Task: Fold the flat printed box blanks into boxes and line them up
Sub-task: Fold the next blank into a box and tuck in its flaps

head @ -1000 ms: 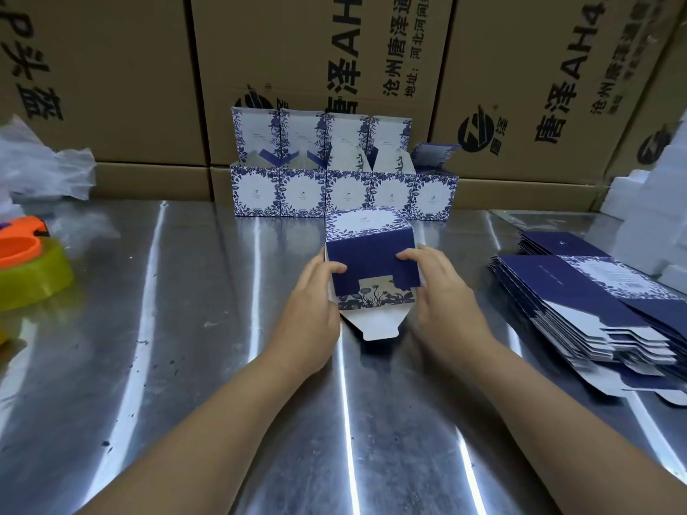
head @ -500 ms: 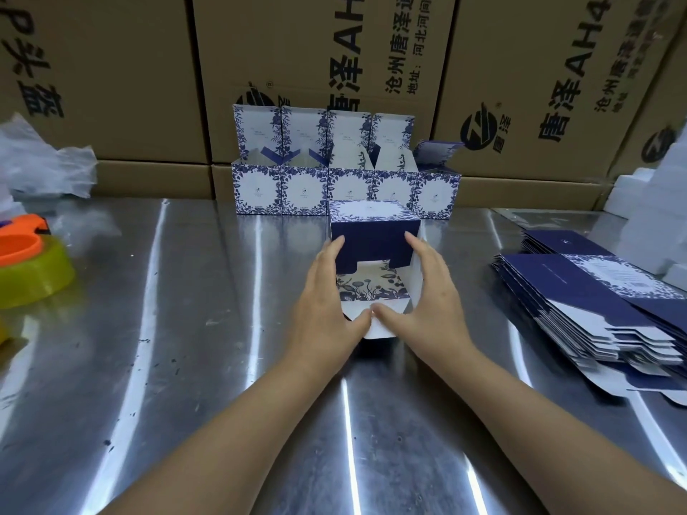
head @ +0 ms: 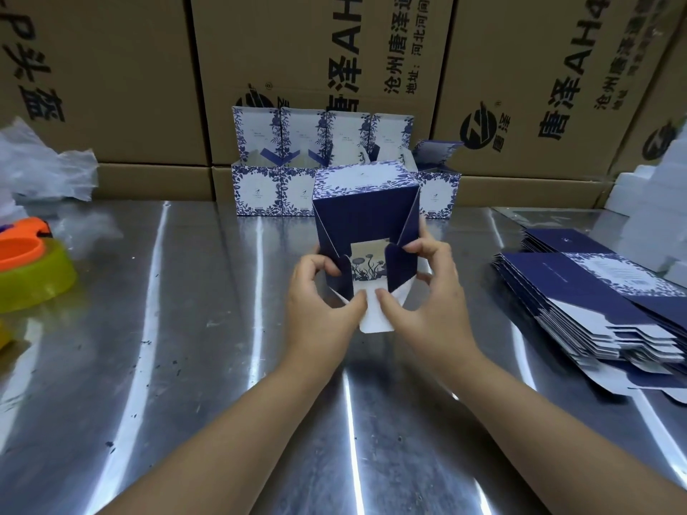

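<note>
A navy and white floral box is held up over the steel table, its open flap end toward me. My left hand pinches the left side flap and my right hand pinches the right one, both thumbs on the white tuck flap. Behind it, several folded boxes stand in a row with lids up. A stack of flat blanks lies at the right.
Big brown cartons wall off the back edge. An orange and yellow-green tape dispenser and a crumpled plastic bag sit at the left. White foam pieces are piled at the far right.
The box has been lifted and tipped up from the table. Both hands shifted from its sides to the end flaps, fingers now curled on them.
</note>
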